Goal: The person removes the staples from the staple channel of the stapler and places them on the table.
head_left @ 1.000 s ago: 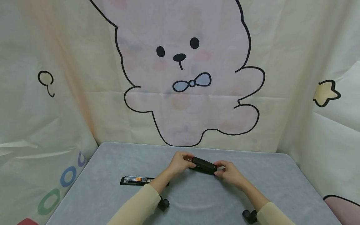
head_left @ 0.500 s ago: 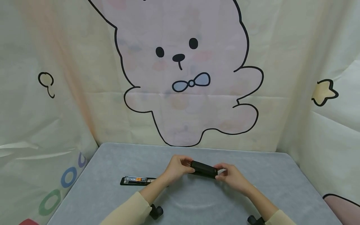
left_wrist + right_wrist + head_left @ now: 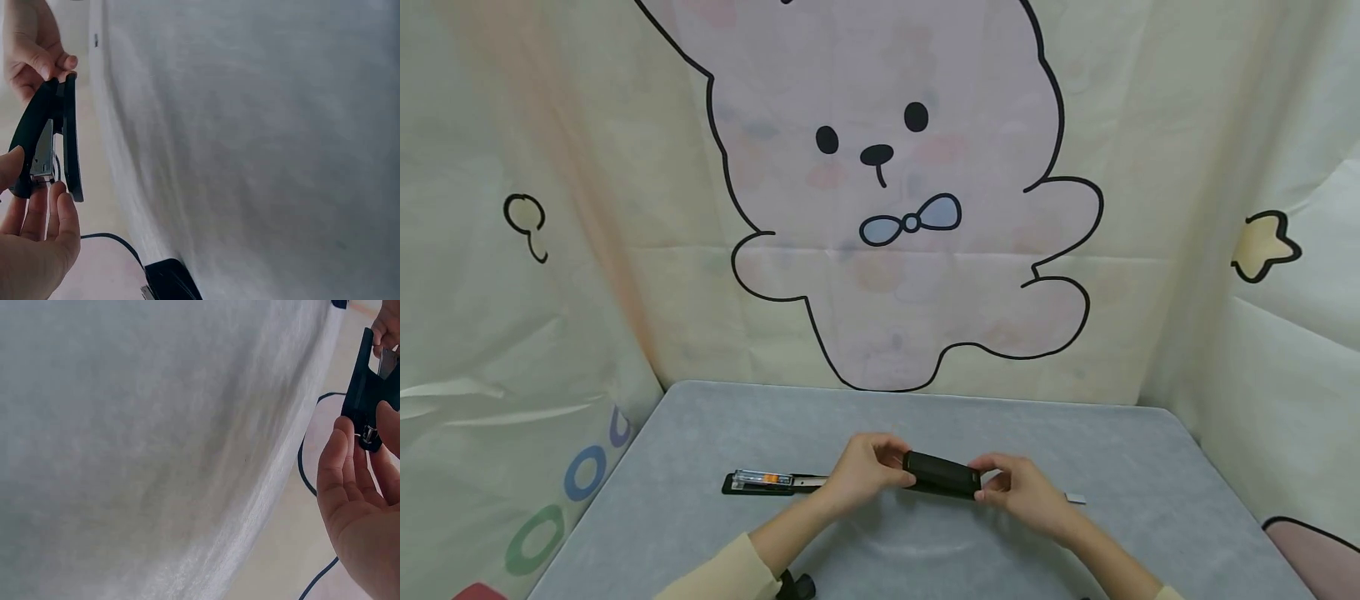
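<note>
Stapler (image 3: 942, 472), black and held in both hands over the pale grey-blue table (image 3: 925, 550), slants a little, its right end lower in the head view. The left hand (image 3: 868, 471) grips one end, thumb on one side and curled fingers on the other; the right hand (image 3: 1018, 493) pinches the opposite end between thumb and fingers. From the left wrist the stapler stands spread in a narrow V — upper arm (image 3: 30, 131) and base (image 3: 72, 140) parted at the left hand's end, joined near the right hand's — with the silvery staple magazine (image 3: 44, 150) showing between them. A small metal fitting (image 3: 369, 433) shows at the right hand's end.

On the table, to the left, lies a long black item (image 3: 799, 490) with a clear part marked in orange; its right end is hidden behind the left arm. Just beyond the right wrist sits a small whitish piece (image 3: 1076, 498), partly covered — I cannot tell what it is. Behind hangs a cream backdrop (image 3: 1150, 167) with a cartoon bear (image 3: 887, 292) wearing a blue bow tie.
</note>
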Tool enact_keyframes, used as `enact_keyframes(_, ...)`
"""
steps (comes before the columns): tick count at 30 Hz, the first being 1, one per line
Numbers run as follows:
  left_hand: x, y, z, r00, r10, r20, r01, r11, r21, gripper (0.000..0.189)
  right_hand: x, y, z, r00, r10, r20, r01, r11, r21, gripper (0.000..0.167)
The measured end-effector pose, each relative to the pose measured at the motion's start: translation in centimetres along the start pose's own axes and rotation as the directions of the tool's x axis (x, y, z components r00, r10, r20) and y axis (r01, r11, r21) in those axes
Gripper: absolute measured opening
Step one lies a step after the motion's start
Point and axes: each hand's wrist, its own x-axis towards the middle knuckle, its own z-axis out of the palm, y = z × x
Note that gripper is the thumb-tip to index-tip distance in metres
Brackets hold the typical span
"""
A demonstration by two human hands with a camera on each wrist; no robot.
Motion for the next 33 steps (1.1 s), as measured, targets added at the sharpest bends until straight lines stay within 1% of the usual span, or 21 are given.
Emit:
enact_keyframes(2,-0.4,-0.1,0.0,1.0,0.006,0.011,-0.006,1.0,0.006,0.031,-0.2,0.1,0.1,1.0,-0.012,0.017,0.012,1.0,-0.005,0.041)
enact_keyframes(5,-1.0,-0.2,-0.1,1.0,-0.002,0.029,0.002,1.0,0.019,0.031,-0.5,0.3,0.4,0.999,-0.03,0.045,0.03,1.0,-0.004,0.039)
enact_keyframes(9,-1.9,-0.3,-0.1,0.998,-0.038,0.051,0.037,0.999,0.023,0.03,-0.8,0.5,0.8,0.995,-0.037,0.088,0.036,0.999,0.015,0.036)
enact_keyframes(15,-2.8,-0.8,0.4,0.996,-0.046,0.082,0.044,0.999,0.028,0.03,-1.5,0.7,1.0,0.987,-0.001,0.158,-0.005,0.999,0.037,0.035)
enact_keyframes(22,-3.6,-1.3,1.0,0.992,-0.081,0.101,0.078,0.996,0.036,0.031,-1.7,1.1,1.5,0.974,0.019,0.225,-0.026,0.999,0.029,0.033)
enact_keyframes(25,-3.8,-1.4,1.2,0.992,-0.085,0.098,0.08,0.996,0.047,0.032,-1.6,1.3,1.6,0.972,0.009,0.234,-0.018,0.999,0.033,0.032)
enact_keyframes(28,-3.9,-1.4,1.1,0.991,-0.09,0.1,0.085,0.995,0.048,0.032,-1.6,1.3,1.7,0.973,-0.012,0.229,0.008,1.0,0.019,0.032)
enact_keyframes(33,-3.9,-1.6,0.6,0.986,-0.099,0.136,0.092,0.994,0.052,0.037,-1.4,0.9,1.7,0.98,-0.056,0.193,0.065,0.997,-0.039,0.036)
